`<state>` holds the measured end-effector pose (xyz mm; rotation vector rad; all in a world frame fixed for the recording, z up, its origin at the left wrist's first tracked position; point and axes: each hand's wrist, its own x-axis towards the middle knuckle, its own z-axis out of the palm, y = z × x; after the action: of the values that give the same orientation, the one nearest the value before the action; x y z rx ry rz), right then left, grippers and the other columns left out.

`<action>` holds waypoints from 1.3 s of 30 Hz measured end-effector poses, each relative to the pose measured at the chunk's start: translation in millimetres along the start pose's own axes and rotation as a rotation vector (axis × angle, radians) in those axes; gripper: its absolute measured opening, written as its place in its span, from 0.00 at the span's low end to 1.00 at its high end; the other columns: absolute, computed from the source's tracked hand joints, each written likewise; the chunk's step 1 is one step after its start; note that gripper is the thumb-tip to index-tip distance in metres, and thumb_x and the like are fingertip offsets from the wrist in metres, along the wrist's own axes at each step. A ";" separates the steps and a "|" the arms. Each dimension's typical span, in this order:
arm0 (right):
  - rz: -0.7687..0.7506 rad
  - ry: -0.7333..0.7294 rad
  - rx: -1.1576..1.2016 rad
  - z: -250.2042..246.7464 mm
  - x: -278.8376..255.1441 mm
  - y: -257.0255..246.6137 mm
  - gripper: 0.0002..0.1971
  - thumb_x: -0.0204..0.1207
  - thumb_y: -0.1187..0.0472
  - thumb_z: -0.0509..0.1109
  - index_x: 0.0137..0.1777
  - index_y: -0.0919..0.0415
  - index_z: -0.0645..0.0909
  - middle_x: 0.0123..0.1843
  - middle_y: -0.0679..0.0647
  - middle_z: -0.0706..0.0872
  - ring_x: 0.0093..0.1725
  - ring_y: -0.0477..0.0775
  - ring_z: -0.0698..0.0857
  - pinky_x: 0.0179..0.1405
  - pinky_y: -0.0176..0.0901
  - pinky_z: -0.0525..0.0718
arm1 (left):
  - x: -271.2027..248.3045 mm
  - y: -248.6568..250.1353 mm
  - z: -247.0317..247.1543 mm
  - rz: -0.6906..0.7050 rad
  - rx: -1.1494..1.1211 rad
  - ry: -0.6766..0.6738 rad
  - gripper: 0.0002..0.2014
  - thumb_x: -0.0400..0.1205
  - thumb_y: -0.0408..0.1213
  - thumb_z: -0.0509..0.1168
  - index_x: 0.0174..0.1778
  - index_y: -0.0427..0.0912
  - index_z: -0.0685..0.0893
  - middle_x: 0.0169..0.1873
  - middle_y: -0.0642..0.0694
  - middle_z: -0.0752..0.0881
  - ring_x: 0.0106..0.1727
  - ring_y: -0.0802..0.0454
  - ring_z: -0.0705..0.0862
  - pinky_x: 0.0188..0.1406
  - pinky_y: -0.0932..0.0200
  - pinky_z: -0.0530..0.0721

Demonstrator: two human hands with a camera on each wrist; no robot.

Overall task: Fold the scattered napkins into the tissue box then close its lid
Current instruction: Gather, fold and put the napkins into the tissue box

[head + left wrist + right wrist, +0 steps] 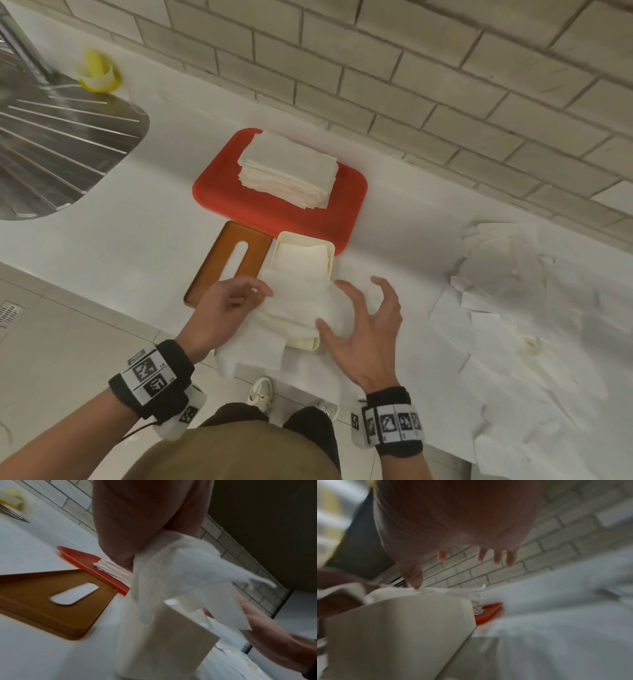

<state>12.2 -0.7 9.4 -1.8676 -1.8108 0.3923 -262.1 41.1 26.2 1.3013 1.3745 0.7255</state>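
Mid-task: tissue box (301, 260) on the tabletop (137, 246) is part filled. Your left hand (222, 308) pinches a napkin (301, 305) over it; right hand (363, 329) spread, thumb touching. Scattered napkins (520, 301) remain, lid (229, 260) off.

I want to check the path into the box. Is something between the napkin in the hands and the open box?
Nothing visible: the white paper napkin, pinched by the left hand, lies over the open cream plastic tissue box; its brown slotted lid lies beside it.
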 end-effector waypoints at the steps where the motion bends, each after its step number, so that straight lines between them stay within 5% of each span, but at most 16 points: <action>1: -0.123 0.033 -0.111 0.9 -2.3 -7.4 0.35 0.72 0.33 0.80 0.80 0.35 0.79 0.88 0.60 0.67 0.91 0.64 0.62 0.89 0.71 0.63 | 0.2 3.0 1.3 -0.018 -0.028 0.003 0.09 0.91 0.35 0.70 0.53 0.52 0.95 0.55 0.52 0.95 0.59 0.50 0.92 0.64 0.43 0.89; 3: -0.321 -0.010 -0.212 8.1 -2.4 -25.7 0.34 0.74 0.38 0.79 0.81 0.42 0.82 0.89 0.62 0.71 0.93 0.67 0.63 0.92 0.72 0.59 | 1.0 14.3 2.7 -0.043 -0.089 -0.001 0.10 0.91 0.34 0.69 0.52 0.50 0.96 0.56 0.52 0.95 0.60 0.50 0.92 0.66 0.45 0.88; 6: -0.430 0.043 -0.168 23.6 2.2 -32.6 0.20 0.80 0.57 0.81 0.71 0.49 0.88 0.69 0.50 0.91 0.72 0.56 0.88 0.76 0.57 0.82 | 3.0 38.4 0.8 0.005 -0.180 0.006 0.07 0.89 0.37 0.72 0.54 0.49 0.97 0.55 0.51 0.95 0.59 0.55 0.92 0.60 0.53 0.86; 8: -0.244 0.200 0.050 11.4 13.7 -30.9 0.10 0.87 0.61 0.76 0.65 0.51 0.91 0.55 0.44 0.94 0.51 0.47 0.92 0.54 0.41 0.87 | 5.7 48.9 -8.1 0.128 -0.112 0.110 0.04 0.87 0.41 0.76 0.54 0.50 0.95 0.53 0.53 0.95 0.60 0.61 0.90 0.57 0.62 0.83; 11: 0.122 0.373 0.319 -24.8 33.3 -25.8 0.09 0.93 0.53 0.69 0.65 0.50 0.90 0.47 0.27 0.90 0.44 0.30 0.88 0.45 0.27 0.82 | 4.2 50.5 -16.4 0.336 0.256 0.125 0.05 0.83 0.47 0.79 0.48 0.54 0.90 0.45 0.56 0.92 0.50 0.60 0.90 0.47 0.67 0.85; 14: 0.370 0.344 0.598 -49.2 50.2 -16.9 0.05 0.93 0.52 0.68 0.63 0.49 0.85 0.42 0.25 0.90 0.43 0.33 0.87 0.46 0.29 0.84 | 2.8 40.8 5.1 0.434 0.849 -0.190 0.15 0.84 0.66 0.68 0.49 0.59 0.88 0.44 0.61 0.87 0.42 0.61 0.85 0.39 0.57 0.82; 18: 0.612 0.210 0.923 -56.4 57.4 -14.1 0.08 0.93 0.52 0.69 0.64 0.54 0.85 0.53 0.44 0.94 0.56 0.48 0.92 0.56 0.39 0.88 | 3.2 37.6 53.5 0.446 1.334 -0.380 0.27 0.87 0.69 0.59 0.69 0.52 0.80 0.54 0.47 0.91 0.50 0.40 0.90 0.38 0.51 0.76; 20: 0.676 0.158 1.007 -54.1 55.4 -18.3 0.10 0.93 0.52 0.70 0.65 0.56 0.86 0.54 0.49 0.95 0.59 0.53 0.94 0.58 0.45 0.91 | 3.6 35.6 72.9 0.468 1.387 -0.384 0.31 0.88 0.68 0.57 0.75 0.47 0.77 0.55 0.43 0.91 0.51 0.36 0.91 0.39 0.50 0.72; 26: 0.729 0.154 1.177 -43.6 45.3 -23.3 0.11 0.93 0.60 0.70 0.72 0.55 0.82 0.54 0.54 0.97 0.62 0.64 0.94 0.56 0.54 0.94 | 4.6 34.4 72.7 0.423 1.353 -0.283 0.28 0.90 0.66 0.53 0.73 0.48 0.79 0.52 0.43 0.91 0.48 0.38 0.91 0.36 0.51 0.72; 30: 0.692 0.116 1.287 -37.4 44.7 -31.9 0.18 0.92 0.63 0.71 0.76 0.44 0.79 0.63 0.61 0.95 0.66 0.68 0.93 0.71 0.67 0.89 | 4.3 45.2 71.9 0.362 1.422 -0.331 0.27 0.89 0.63 0.60 0.76 0.48 0.77 0.58 0.42 0.90 0.54 0.37 0.91 0.40 0.51 0.72; 34: 0.613 0.087 1.331 -36.1 54.6 -46.0 0.16 0.93 0.64 0.69 0.74 0.46 0.81 0.63 0.64 0.94 0.68 0.72 0.91 0.71 0.68 0.86 | 13.4 51.4 81.0 0.411 1.464 -0.361 0.19 0.88 0.55 0.66 0.66 0.44 0.84 0.54 0.41 0.91 0.51 0.36 0.91 0.39 0.50 0.73; 37: 0.596 0.060 1.297 -34.2 63.3 -55.1 0.10 0.93 0.65 0.67 0.70 0.55 0.84 0.55 0.64 0.95 0.58 0.68 0.92 0.63 0.61 0.88 | 11.0 53.6 79.2 0.426 1.513 -0.396 0.02 0.82 0.38 0.74 0.45 0.45 0.88 0.39 0.44 0.90 0.36 0.39 0.91 0.29 0.52 0.71; 39: 0.573 0.040 1.198 -25.8 66.1 -57.0 0.08 0.93 0.65 0.68 0.66 0.58 0.87 0.58 0.65 0.94 0.57 0.64 0.92 0.62 0.58 0.89 | 7.9 46.3 73.7 0.477 1.567 -0.389 0.13 0.67 0.34 0.85 0.30 0.48 0.85 0.25 0.49 0.83 0.21 0.44 0.84 0.23 0.56 0.60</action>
<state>-17.4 59.8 70.7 -1.3702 -0.6060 1.2713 -177.5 42.2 48.0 2.8238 1.2117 -0.5594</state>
